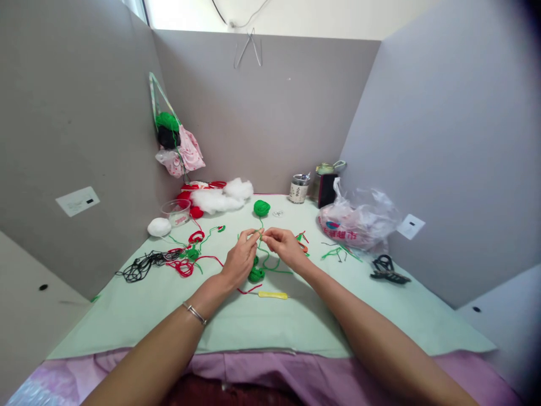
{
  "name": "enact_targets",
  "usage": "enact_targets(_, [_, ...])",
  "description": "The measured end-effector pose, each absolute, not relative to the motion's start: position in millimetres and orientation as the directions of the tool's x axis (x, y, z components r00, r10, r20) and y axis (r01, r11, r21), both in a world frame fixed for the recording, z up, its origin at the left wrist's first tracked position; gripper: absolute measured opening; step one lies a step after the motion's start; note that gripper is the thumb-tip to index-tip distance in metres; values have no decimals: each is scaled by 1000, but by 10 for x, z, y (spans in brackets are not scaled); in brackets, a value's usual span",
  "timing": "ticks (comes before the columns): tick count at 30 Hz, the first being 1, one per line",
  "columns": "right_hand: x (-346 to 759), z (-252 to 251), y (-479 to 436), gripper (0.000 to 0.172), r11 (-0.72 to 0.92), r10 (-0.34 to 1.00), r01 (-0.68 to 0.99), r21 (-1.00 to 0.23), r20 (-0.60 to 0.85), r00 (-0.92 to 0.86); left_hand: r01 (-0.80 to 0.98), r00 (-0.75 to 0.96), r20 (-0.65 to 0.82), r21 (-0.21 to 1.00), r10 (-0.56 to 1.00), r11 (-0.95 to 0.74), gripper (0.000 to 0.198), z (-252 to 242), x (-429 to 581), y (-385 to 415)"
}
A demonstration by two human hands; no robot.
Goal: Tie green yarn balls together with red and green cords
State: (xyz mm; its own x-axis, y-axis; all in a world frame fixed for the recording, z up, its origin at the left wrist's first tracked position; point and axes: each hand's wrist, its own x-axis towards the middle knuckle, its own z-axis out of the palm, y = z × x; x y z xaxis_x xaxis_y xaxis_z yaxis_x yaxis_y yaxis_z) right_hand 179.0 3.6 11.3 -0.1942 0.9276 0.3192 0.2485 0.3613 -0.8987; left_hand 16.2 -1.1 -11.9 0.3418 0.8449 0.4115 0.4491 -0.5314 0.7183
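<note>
My left hand [244, 256] and my right hand [284, 243] meet over the middle of the table, fingertips pinched together on green yarn [261, 232]. One strand runs up from the fingers to a ball of green yarn [261, 208] just behind them. Below my hands lies a green crocheted piece [256, 274], partly hidden by my left hand. Loose green strands curl beside it. Nearer to me rests a crochet hook [273, 295] with a yellow handle, beside a short red strand.
Tangled black yarn [146, 266], red yarn [183, 267] and a white yarn ball [159, 227] lie left. White stuffing [222, 197] sits at the back. On the right are a plastic bag [355, 223], a tin [299, 189] and a black hair clip [389, 270]. Grey partitions enclose three sides.
</note>
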Motion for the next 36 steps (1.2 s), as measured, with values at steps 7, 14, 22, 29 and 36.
enact_targets(7, [1798, 90, 63, 28, 335, 937, 229, -914, 298, -182, 443, 362, 409, 716, 838, -540, 47, -164, 148, 22])
enact_targets(14, [1805, 108, 41, 29, 314, 939, 193, -930, 274, -209, 475, 365, 382, 708, 849, -523, 47, -198, 146, 46])
enact_targets(22, [1795, 81, 45, 26, 320, 942, 231, -919, 284, -178, 435, 343, 441, 708, 829, -556, 39, -129, 111, 71])
enact_targets(29, [1789, 110, -72, 20, 451, 874, 552, -701, 471, -116, 177, 182, 292, 929, 939, -324, 29, -30, 79, 122])
enact_targets(36, [1760, 49, -89, 14, 506, 820, 684, -526, 539, -192, 16, 189, 152, 987, 970, -158, 38, -36, 54, 157])
